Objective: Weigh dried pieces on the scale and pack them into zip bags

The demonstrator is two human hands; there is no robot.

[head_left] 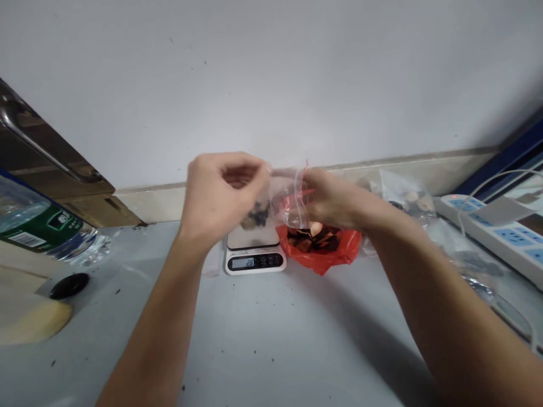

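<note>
A clear zip-lock bag (292, 195) with a red line along its seal is stretched between my hands. My left hand (224, 195) pinches its edge between thumb and fingertips. On the bag's other side, my right hand (328, 195) grips near the red seal, its fingers partly hidden behind the plastic. Below stands a white digital kitchen scale (254, 263), reading what looks like 28. Small dark pieces (257, 216) show above its plate; blur hides whether they lie in the bag or on the scale. Under my right hand, an open red plastic bag (322, 260) holds dark brown dried pieces (311, 240).
A large water bottle (46, 223) lies at the left, near a black round object (69, 286). More clear bags (413, 198) and a white power strip (504, 237) with cables are at the right. The wall (271, 85) rises behind the scale.
</note>
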